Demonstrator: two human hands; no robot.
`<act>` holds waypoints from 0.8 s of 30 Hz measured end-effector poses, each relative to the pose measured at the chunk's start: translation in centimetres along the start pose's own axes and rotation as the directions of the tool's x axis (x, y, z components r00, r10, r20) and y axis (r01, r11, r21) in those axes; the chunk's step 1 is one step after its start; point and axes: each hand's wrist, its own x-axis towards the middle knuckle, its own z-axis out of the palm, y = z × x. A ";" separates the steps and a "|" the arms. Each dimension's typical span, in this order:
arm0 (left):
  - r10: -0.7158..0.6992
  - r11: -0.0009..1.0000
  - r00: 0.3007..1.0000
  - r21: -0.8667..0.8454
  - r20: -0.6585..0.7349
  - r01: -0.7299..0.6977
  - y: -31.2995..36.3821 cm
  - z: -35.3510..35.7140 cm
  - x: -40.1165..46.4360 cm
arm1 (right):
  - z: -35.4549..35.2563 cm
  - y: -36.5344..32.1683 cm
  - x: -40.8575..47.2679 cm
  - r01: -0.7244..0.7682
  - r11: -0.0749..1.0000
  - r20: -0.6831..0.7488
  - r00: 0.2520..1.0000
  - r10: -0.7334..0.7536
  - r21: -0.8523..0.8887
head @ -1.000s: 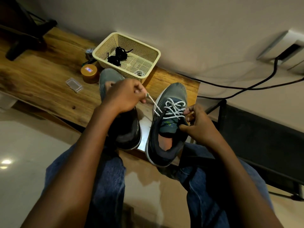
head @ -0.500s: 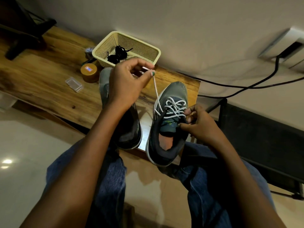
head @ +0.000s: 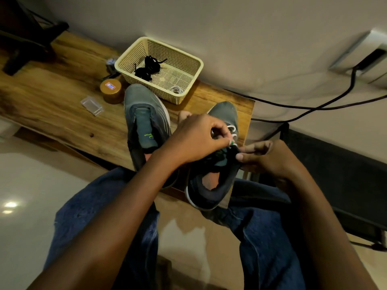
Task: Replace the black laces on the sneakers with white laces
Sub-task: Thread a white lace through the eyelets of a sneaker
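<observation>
White lace is seemingly pinched by the curled left hand; right hand grips the sneaker.

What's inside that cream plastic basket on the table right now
Inside the cream basket lies a bundle of black laces toward its far left, plus a small clear round item near the front wall. That wall hides part of the basket floor.

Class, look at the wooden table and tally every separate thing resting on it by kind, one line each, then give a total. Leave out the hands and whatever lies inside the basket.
Sneakers: 2, the unlaced sneaker and the sneaker being laced
Cream basket: 1
Round brown tin: 1
Small clear plastic box: 1
Total: 5
</observation>
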 end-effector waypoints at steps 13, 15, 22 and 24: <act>0.104 0.934 0.993 0.349 -0.048 -0.081 0.8 2.5 0.1 | -0.3 0.6 0.1 -0.052 0.989 -0.055 0.997 0.060 0.135; 0.109 0.931 0.992 0.356 -0.066 -0.078 0.7 2.7 0.2 | -0.3 0.6 0.0 -0.050 0.988 -0.050 0.997 0.058 0.146; 0.122 0.923 0.988 0.376 -0.096 -0.077 0.7 3.1 0.4 | -0.5 0.7 0.1 -0.063 0.977 -0.036 0.997 0.072 0.202; 0.092 0.942 0.990 0.332 -0.102 -0.053 0.7 3.1 0.4 | -0.4 0.8 0.1 -0.059 0.976 -0.042 0.997 0.069 0.209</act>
